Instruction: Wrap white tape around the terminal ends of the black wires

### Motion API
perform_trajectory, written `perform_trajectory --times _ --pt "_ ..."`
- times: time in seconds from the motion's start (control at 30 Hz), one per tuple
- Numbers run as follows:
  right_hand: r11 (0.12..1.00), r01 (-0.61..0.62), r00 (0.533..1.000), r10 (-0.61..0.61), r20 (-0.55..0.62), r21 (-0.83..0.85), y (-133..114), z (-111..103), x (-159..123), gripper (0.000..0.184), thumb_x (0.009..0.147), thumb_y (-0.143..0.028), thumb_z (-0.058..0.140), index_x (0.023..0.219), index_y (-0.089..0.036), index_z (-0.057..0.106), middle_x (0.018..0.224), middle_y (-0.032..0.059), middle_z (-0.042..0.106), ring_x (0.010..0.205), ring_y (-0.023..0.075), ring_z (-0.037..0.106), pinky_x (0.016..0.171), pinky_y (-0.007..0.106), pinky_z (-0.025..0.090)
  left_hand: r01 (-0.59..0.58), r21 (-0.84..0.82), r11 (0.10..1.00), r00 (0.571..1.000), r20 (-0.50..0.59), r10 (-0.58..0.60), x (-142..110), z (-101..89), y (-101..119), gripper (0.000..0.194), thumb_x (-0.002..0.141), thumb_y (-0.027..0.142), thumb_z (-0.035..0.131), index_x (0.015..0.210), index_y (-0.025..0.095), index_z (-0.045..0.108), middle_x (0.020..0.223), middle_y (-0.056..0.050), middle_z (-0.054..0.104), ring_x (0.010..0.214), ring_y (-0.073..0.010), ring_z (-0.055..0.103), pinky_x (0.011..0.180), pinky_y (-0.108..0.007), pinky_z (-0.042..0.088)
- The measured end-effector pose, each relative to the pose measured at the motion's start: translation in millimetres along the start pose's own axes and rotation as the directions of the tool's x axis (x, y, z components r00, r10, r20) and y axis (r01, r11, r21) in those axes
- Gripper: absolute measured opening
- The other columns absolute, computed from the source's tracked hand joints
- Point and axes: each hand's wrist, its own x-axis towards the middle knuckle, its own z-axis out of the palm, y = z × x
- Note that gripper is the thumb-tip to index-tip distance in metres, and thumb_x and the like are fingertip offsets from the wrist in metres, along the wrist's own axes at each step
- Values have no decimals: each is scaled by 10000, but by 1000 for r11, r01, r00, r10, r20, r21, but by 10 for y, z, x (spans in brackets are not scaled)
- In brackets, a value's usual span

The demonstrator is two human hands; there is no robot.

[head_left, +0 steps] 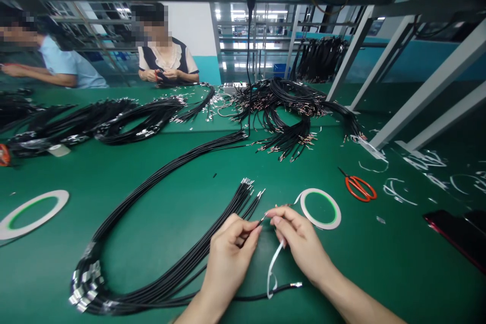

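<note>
Black skinny cable [260,222] pinched in left hand [232,247], right hand [298,238] closed at its silvery tip [265,215]; flimsy white strip [276,254] dangling below could snag if tugged

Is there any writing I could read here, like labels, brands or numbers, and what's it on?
No text can be read anywhere.
The tape roll and scissors show no legible markings.
Any print on the silvery pieces around the cables is too small to tell.
</note>
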Motion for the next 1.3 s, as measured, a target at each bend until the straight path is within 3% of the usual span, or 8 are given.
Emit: perform_trajectory --times 0.17,0.4,0.53,0.7,0.83,1.1,1.2,1.3 --pt "999 26 999 -24 -46 39 7 107 -36 223 863 -375 592 791 -164 608 681 -18 533 615 120 465 577 237 355 -90 72 993 996 -2 90 -27 33 32 132 834 233 591 790 159 690 675 -11 547 599 -122 567 536 -222 442" --pt "992 125 992 -125 -27 14 30 69 -6 272 904 -360 531 721 -175 612 594 -30 528 617 137 516 710 280 404 428 -360 829 903 199 -380 39 45 119 220 736 333 696 762 119 653 529 12 590 402 -72 528 424 -174 429" --pt "993 118 993 -118 2 -13 -8 52 -10 279 911 -368 517 757 -177 651 644 -4 571 718 169 562 761 299 406 484 -403 777 875 238 -422 55 40 143 271 691 353 735 758 108 640 467 -2 615 377 -73 515 409 -164 414" --pt "991 121 988 -127 -86 -64 -1 -55 41 280 943 -363 450 903 -185 662 575 -26 510 649 161 524 739 304 399 388 -355 851 918 228 -323 56 11 113 249 781 385 644 786 137 658 569 -10 621 481 -108 567 482 -202 461" --pt "993 118 986 -120 -118 -25 12 -160 104 198 918 -350 505 1034 -200 559 810 17 619 562 119 463 579 260 381 152 -56 987 975 174 -140 8 5 28 177 818 286 585 778 180 720 772 -64 663 685 -170 619 615 -261 483" --pt "993 119 982 -116 -152 14 10 -210 169 301 911 -391 512 1135 -193 473 863 47 695 478 103 483 613 284 415 -75 18 997 928 367 63 -252 164 -63 136 701 322 688 608 223 702 559 -4 615 450 -146 556 408 -229 414" --pt "995 95 982 -96 -165 -14 23 -226 171 256 897 -412 530 992 -174 529 915 84 706 482 102 500 576 277 403 -86 111 990 954 294 50 -130 66 -39 138 797 267 598 702 213 684 699 -28 645 579 -158 604 523 -241 464" --pt "997 73 982 -78 -169 -35 61 -200 150 249 888 -417 545 955 -178 526 909 89 718 479 101 510 576 276 403 -45 498 866 999 46 26 18 -45 -37 106 842 230 536 804 206 632 826 -52 624 777 -221 596 662 -314 471"
